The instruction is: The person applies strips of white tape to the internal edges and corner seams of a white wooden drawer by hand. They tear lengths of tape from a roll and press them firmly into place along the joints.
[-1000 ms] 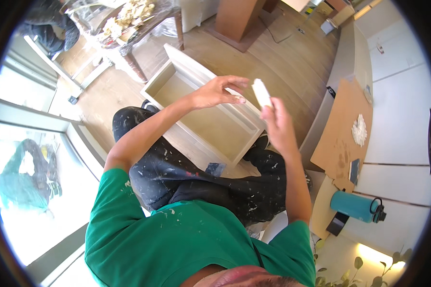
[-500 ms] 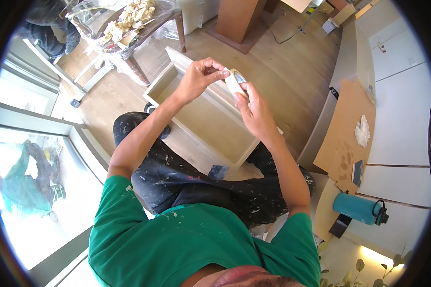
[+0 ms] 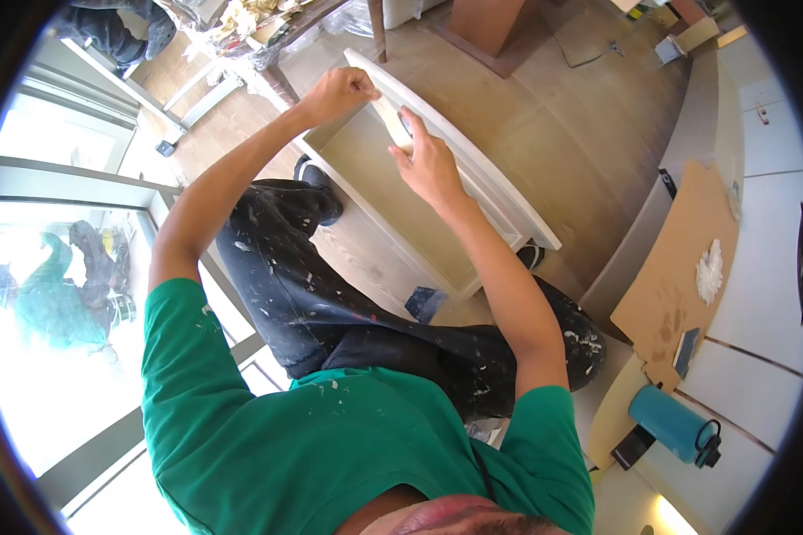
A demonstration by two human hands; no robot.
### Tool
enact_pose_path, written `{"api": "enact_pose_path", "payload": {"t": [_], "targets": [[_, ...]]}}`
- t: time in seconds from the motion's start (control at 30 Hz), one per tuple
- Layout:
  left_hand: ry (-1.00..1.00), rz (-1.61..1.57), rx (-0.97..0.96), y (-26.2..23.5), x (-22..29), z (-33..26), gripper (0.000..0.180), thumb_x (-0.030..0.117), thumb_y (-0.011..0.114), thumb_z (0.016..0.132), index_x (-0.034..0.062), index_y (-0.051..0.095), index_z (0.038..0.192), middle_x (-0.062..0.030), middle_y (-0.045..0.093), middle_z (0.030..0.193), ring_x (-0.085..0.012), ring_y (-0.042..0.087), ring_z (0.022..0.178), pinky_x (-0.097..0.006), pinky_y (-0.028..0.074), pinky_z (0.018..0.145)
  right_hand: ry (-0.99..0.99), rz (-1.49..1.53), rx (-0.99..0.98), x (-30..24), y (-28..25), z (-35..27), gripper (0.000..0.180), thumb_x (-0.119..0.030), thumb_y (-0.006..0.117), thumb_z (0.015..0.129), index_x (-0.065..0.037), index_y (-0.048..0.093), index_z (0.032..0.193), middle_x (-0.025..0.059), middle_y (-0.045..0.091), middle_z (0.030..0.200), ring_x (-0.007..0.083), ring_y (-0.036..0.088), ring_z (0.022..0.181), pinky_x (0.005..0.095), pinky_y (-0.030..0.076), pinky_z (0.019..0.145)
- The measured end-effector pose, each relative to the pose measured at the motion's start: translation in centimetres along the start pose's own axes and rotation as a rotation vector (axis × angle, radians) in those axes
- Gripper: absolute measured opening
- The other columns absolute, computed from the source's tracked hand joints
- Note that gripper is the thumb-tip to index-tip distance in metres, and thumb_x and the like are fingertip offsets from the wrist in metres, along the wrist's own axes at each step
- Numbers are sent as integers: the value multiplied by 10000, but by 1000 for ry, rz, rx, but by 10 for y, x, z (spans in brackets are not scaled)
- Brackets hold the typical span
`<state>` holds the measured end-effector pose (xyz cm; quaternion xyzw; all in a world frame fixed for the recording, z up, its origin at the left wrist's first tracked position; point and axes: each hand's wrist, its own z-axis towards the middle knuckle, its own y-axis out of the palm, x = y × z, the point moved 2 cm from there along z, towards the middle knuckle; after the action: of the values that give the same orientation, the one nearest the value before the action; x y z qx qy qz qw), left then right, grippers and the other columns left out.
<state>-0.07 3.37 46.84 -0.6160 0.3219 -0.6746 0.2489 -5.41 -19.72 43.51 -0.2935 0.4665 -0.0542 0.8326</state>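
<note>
A roll of cream masking tape (image 3: pixel 398 132) is gripped in my right hand (image 3: pixel 433 168), its fingers closed around the roll. My left hand (image 3: pixel 337 94) pinches the loose end, and a short strip stretches between the two hands. Both hands are above a pale drawer (image 3: pixel 489 181) that stands on the floor between my legs, its front panel on the far side. The drawer's inside shows a bare beige bottom. My fingers hide part of the roll.
Cardboard (image 3: pixel 665 267) with a crumpled white wad (image 3: pixel 709 272) lies at the right, near a teal bottle (image 3: pixel 669 421) and a dark phone (image 3: pixel 633 447). A cluttered table (image 3: pixel 281 85) stands far left, a brown pedestal (image 3: pixel 491 36) at the back. Glass doors (image 3: pixel 62 339) line the left.
Both hands have moved left and farther away, with the left drawing the tape end off the roll, so a strip now spans between them. My view has shifted slightly too.
</note>
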Motion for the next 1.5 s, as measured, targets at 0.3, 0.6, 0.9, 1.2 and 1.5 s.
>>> {"api": "enact_pose_path", "payload": {"t": [0.3,0.6,0.9,1.2,1.5], "targets": [[-84,-3,112,3,-212,-36,124,112,713,901,-8,698,926,-107,709,846,-196,709,774,-323,569,672,207,-103,-435,64,89,-50,605,-225,655,920,-172,429,1479,224,684,889,426,660,814,504,529,751],[-449,217,-366,90,-319,-54,247,253,774,799,40,727,915,-176,721,861,-303,717,811,-407,557,728,425,-200,-775,126,207,-108,550,-161,601,930,-201,475,1464,223,682,975,400,665,905,511,533,801],[-401,300,-168,100,-275,-41,178,205,679,883,39,702,942,-157,728,902,-319,714,868,-427,549,762,590,-114,-821,153,248,-93,569,-168,599,937,-115,423,1476,296,654,1093,454,647,1003,532,523,843],[-140,-10,31,-53,-44,-40,177,159,718,916,-3,697,986,-91,721,960,-197,688,913,-314,532,760,312,91,-208,97,156,-67,649,-165,642,913,-22,388,1493,214,610,1146,355,574,1071,442,459,961],[33,225,1112,-119,80,-158,97,-23,665,912,-8,663,1009,-160,728,1007,-231,686,1026,-380,531,938,77,-55,-280,144,173,-49,526,-160,673,876,-52,548,1374,182,571,1240,343,525,1168,459,425,1009]]}}
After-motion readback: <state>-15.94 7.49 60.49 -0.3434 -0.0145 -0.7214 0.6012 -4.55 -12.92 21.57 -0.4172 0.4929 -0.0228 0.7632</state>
